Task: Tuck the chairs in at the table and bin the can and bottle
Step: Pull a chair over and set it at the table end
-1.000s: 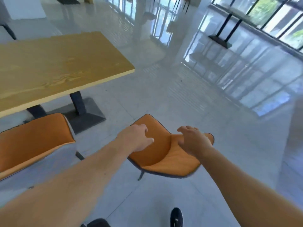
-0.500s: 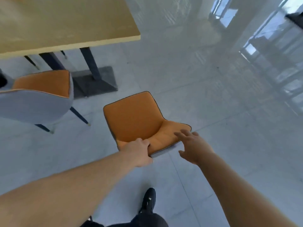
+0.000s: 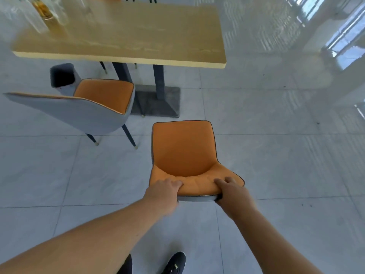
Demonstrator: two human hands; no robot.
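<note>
We clamp left hand [image 3: 163,192] and right hand [image 3: 232,191] on the padded orange chair [image 3: 183,155] backrest's top edge; grey shell, tiled floor [image 3: 276,155].

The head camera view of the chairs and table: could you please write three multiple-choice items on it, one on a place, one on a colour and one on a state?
1. Where is the grey bin?
A. On the table
B. On the floor beside the far chair, near the table's edge
C. Behind the person

2. What colour is the seat of the near chair?
A. Orange
B. Green
C. White

3. What are the hands doing?
A. Both hang free
B. One holds a bottle
C. Both grip the near chair's backrest

Answers:
1 B: the bin stands on the tiles beside the far chair, below the table.
2 A: the cushion is orange.
3 C: the left hand and right hand clasp the backrest's top edge.
</note>
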